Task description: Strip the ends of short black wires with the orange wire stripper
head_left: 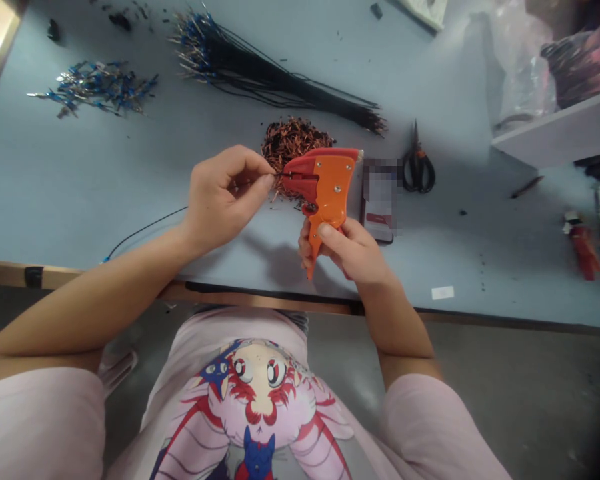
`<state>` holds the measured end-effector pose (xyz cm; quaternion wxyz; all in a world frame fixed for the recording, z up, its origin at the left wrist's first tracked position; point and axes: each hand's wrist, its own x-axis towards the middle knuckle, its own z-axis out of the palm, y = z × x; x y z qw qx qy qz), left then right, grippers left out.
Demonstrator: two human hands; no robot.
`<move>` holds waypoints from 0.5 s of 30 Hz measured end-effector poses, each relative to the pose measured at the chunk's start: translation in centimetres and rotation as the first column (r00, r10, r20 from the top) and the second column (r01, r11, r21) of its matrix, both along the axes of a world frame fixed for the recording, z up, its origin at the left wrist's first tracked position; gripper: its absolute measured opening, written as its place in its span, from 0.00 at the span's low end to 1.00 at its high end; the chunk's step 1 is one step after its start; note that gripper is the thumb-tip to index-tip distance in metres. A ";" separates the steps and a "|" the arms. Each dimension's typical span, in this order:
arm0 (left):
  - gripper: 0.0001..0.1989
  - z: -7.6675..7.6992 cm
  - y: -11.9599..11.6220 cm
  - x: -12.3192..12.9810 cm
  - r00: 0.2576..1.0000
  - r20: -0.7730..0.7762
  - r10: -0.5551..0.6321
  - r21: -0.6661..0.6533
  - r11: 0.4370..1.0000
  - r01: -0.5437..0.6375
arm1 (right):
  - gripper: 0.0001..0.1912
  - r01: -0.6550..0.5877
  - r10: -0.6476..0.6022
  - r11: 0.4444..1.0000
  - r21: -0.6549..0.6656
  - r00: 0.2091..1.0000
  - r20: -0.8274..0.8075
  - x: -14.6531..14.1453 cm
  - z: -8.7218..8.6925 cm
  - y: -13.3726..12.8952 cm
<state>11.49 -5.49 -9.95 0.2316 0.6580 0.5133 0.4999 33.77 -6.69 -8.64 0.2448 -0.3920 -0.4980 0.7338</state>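
My left hand [230,193] pinches a thin black wire [147,221] close to its end, right at the jaws of an orange and red wire stripper [337,187]. From the hand the wire trails left to a blue terminal [105,259] by the table's front edge. My right hand [347,247] is wrapped around the stripper's handle and holds it upright. Whether the jaws touch the wire is too small to tell. Behind the tool lies a heap of copper and black scraps [293,137].
A long bundle of black wires with blue terminals [275,77] lies across the back. Loose blue terminals [100,87] are piled at the left. Right of the stripper are a phone [379,227] and black-handled scissors [419,170]. A red-handled tool [583,247] lies far right.
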 end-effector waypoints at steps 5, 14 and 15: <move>0.05 -0.1 -0.1 0.1 0.999 0.010 -0.042 0.002 0.999 0.042 | 0.22 0.067 -0.066 0.998 -0.019 0.998 0.007 -0.4 0.0 -0.2; 0.06 -0.2 0.1 0.1 0.999 0.005 -0.034 -0.036 0.999 0.034 | 0.24 0.065 -0.065 0.995 -0.076 0.998 -0.004 -0.6 -0.3 -0.1; 0.06 -0.2 0.1 0.1 1.000 0.002 -0.030 -0.033 0.999 0.030 | 0.25 0.054 -0.056 0.995 -0.088 0.998 -0.013 -0.6 -0.4 0.0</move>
